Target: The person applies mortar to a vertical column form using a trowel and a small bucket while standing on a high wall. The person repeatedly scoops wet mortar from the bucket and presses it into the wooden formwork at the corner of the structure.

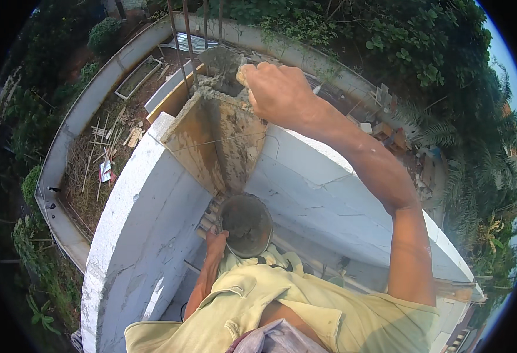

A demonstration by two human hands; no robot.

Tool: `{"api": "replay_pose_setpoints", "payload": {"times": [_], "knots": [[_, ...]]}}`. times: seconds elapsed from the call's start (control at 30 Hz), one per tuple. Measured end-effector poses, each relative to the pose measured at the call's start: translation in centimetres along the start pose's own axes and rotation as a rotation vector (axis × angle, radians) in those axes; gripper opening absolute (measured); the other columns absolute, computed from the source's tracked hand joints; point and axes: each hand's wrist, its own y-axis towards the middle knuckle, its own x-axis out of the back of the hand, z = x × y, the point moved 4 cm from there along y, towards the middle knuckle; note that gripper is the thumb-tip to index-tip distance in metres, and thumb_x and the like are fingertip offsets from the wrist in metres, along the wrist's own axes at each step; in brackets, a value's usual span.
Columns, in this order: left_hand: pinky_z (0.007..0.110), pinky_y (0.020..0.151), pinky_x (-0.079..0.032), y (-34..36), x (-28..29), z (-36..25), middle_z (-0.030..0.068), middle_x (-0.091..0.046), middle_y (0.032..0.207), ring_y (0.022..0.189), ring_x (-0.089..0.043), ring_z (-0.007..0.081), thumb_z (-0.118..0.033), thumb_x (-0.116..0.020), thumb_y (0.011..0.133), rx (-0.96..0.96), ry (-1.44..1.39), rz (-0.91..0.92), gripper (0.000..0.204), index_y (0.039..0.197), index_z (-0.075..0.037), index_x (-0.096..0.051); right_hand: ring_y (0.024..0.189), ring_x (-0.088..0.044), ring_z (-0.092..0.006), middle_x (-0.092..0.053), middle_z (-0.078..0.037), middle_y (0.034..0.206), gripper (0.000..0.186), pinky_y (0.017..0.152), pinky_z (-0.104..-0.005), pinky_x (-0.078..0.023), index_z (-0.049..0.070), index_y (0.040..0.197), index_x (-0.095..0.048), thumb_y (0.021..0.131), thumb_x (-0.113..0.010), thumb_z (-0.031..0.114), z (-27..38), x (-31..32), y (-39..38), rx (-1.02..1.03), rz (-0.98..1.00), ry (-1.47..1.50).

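Note:
My right hand [276, 91] is raised at the far end of my reach, its fingers closed round the pale handle of a trowel. The trowel's grey blade [220, 60] lies over the top of a corner column form, among wet mortar. Brownish boards [235, 138] make up this form, and a thin wire crosses them. Lower down, close to my body, my left hand [214, 242] grips the rim of a round bucket [247, 226]. Grey mortar coats the inside of the bucket. How my left fingers wrap under the rim is partly hidden.
White block walls [147, 206] run from the column on both sides. Several steel bars [188, 41] stand up from the column top. Far below, scrap wood [134, 136] lies in a yard inside a boundary wall [64, 150]. Trees [411, 47] grow beyond.

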Motion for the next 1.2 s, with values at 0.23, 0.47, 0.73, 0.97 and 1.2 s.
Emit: {"api": "replay_pose_setpoints", "payload": {"times": [0.23,0.47,0.73,0.97,1.2], "knots": [[0.03,0.076,-0.053,-0.4,-1.0,-5.4,0.0048,-0.072,0.093,0.08,-0.065,0.0149,0.009,-0.057,0.075,-0.131,-0.088,-0.096,0.027,0.098,0.0,-0.067,0.094,-0.072,-0.0362,-0.072,-0.013,0.117,0.048,0.082,-0.0457,-0.058,0.006,0.13,-0.063,0.082,-0.065,0.007,-2.0,4.8,-15.8,-0.072,-0.265,0.424],[0.033,0.087,-0.051,-5.6,-6.7,-17.4,0.0098,-0.073,0.102,0.091,-0.065,0.0216,0.001,-0.061,0.076,-0.286,0.365,0.052,0.046,0.122,0.005,-0.068,0.092,-0.071,-0.0371,-0.073,-0.016,0.107,0.045,0.079,-0.0491,-0.057,0.006,0.122,-0.069,0.078,-0.066,0.004,-0.7,-15.1,-24.3,-0.156,0.199,0.498],[0.037,0.095,-0.052,-10.4,-12.4,-22.8,0.0221,-0.074,0.11,0.104,-0.072,0.0352,-0.002,-0.063,0.075,-0.544,0.785,-0.043,0.049,0.124,-0.002,-0.071,0.068,-0.073,-0.0325,-0.068,-0.019,0.091,0.029,0.06,-0.042,-0.059,-0.005,0.109,-0.063,0.084,-0.067,0.009,4.8,-21.6,-27.7,-0.037,0.091,0.422],[0.039,0.096,-0.053,-15.3,-16.6,-21.9,0.0237,-0.074,0.113,0.106,-0.072,0.0395,0.002,-0.065,0.072,-0.745,0.783,0.088,0.056,0.127,-0.007,-0.073,0.063,-0.068,-0.0276,-0.066,-0.016,0.07,0.034,0.058,-0.0423,-0.053,0.002,0.111,-0.073,0.092,-0.068,0.031,-2.3,-27.9,-29.6,-0.266,0.472,0.768],[0.028,0.062,-0.038,-15.4,-14.9,-21.5,0.0009,-0.046,0.074,0.071,-0.041,0.0088,0.003,-0.064,0.072,-0.65,0.514,0.067,0.017,0.086,0.002,-0.056,0.055,-0.059,-0.0143,-0.06,-0.002,0.07,0.051,0.046,-0.0338,-0.047,0.005,0.122,-0.072,0.095,-0.069,0.048,-1.6,-26.7,-31.0,-0.36,0.871,1.326]]}}
